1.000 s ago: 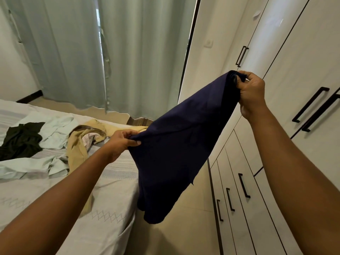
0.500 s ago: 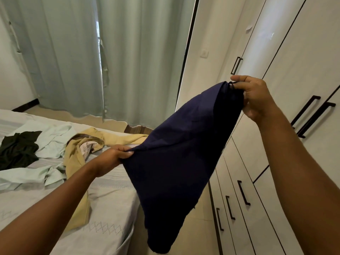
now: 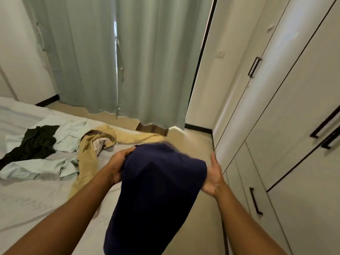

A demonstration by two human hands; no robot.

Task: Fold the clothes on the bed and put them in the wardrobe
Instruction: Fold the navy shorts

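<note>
The one camera sits on the person's head, looking forward and down. The bed (image 3: 27, 205) lies lower left, the wardrobe (image 3: 294, 116) right.

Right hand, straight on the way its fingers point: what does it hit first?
The right hand points forward, and the way looks free up to the far wall. The wardrobe sits close on its right; depth is unclear, so it may brush that first.
</note>
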